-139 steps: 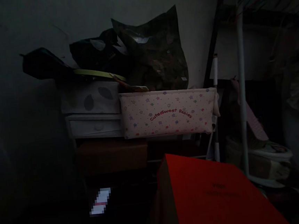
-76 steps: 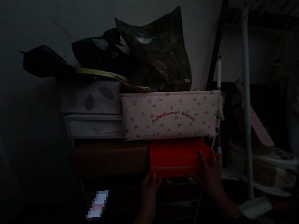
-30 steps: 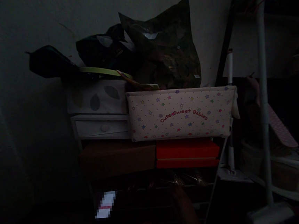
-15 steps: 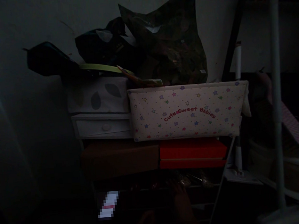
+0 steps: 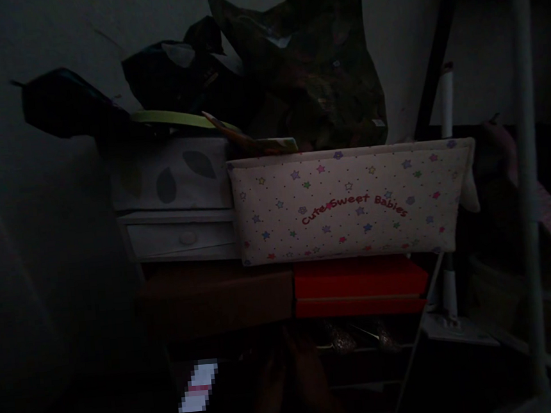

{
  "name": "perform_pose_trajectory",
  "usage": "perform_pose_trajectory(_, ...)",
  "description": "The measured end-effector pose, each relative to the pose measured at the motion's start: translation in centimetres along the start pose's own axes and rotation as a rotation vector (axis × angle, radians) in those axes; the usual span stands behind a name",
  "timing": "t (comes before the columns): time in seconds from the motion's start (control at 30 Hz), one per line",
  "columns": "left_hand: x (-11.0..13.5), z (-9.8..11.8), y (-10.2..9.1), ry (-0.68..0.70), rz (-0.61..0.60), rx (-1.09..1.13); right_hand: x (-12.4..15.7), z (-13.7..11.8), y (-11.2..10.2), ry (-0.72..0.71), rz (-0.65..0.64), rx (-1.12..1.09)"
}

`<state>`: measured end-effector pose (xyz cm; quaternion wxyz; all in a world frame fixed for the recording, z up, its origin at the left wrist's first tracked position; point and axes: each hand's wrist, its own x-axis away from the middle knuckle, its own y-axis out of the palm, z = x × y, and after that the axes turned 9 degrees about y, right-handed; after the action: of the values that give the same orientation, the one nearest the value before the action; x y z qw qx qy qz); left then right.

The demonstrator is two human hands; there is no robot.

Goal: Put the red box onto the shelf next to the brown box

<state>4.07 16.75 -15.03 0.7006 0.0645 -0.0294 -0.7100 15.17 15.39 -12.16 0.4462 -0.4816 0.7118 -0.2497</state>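
1. Red box (image 5: 359, 286): flat, rectangular, matte card with a lid seam; long axis left to right. It sits on the rack shelf, tucked under the padded panel and touching the brown box on its left.
2. Hands: two dim shapes low in the frame, left hand (image 5: 271, 387) and right hand (image 5: 310, 380), below the box and to its left. The right hand is the nearer. It is too dark to tell whether either is open or closed; neither appears to touch the box.
3. Glittery shoes (image 5: 354, 338): probably a pair, sparkly, on the shelf just beneath the box.
4. Brown box (image 5: 216, 298): similar shape, dull surface.
5. Padded panel (image 5: 352, 203): cream fabric, star print, lettered "Cute Sweet Babies".
6. White drawer unit (image 5: 179, 237): smooth, one round knob.
7. Dark crinkled bags (image 5: 303, 82): piled on top.
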Motion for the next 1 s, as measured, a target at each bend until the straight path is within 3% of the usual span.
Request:
perform_pose_trajectory(0.13,0.7,2.1,0.4,0.097,-0.009,-0.089,-0.2,-0.3,-0.1,0.061,-0.003,-0.169)
perform_pose_trajectory(0.33,1.7,5.2,0.7,0.235,-0.077,-0.272,-0.3,-1.1,0.1,0.153,0.090,-0.548)
perform_pose_trajectory(0.57,2.1,5.7,0.7,0.282,-0.105,-0.393,-0.3,-2.0,0.3,0.280,0.240,-0.864)
perform_pose_trajectory(0.8,2.0,6.0,0.8,0.280,-0.205,-0.445,-0.5,-2.2,-0.1,0.467,0.228,-1.052)
perform_pose_trajectory(1.0,2.0,7.0,1.1,0.270,-0.257,-0.439,-0.9,-1.8,0.4,0.502,0.238,-1.146)
